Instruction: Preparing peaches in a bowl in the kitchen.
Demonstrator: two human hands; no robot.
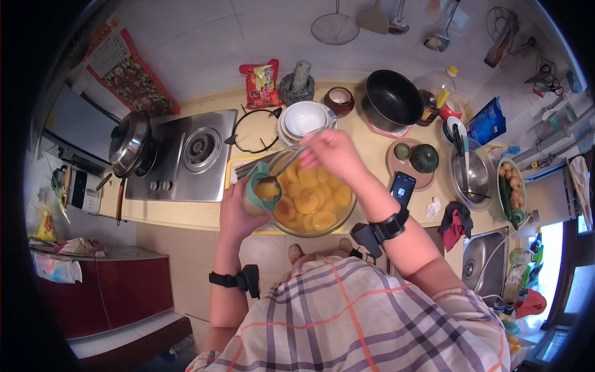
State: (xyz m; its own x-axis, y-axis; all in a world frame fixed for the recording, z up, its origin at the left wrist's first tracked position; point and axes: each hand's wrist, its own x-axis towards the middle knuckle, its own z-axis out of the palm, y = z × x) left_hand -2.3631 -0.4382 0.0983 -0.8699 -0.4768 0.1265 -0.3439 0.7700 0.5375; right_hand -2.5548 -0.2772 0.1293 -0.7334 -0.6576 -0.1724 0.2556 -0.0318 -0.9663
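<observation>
My left hand (235,208) grips a small pitcher with a teal rim and spout (252,186), its mouth facing up. Yellowish liquid shows inside the pitcher. Between the fingers of my right hand (332,151) is the thin handle of a metal spoon (292,161). The spoon's head lies at the pitcher's mouth; how deep it dips is hard to tell. Below both hands stands a large glass bowl (333,231), full of yellow-orange peach halves (305,199) in liquid. The pitcher overlaps the bowl's left rim, and my right hand covers part of its far side.
Left is a gas hob (162,160) with a lidded wok (131,144). White bowls (305,118), a stone mortar (297,88) and a black pot (392,97) line the back. Right are a phone (402,188), a squash (424,158), a colander (473,174) and a sink (485,258).
</observation>
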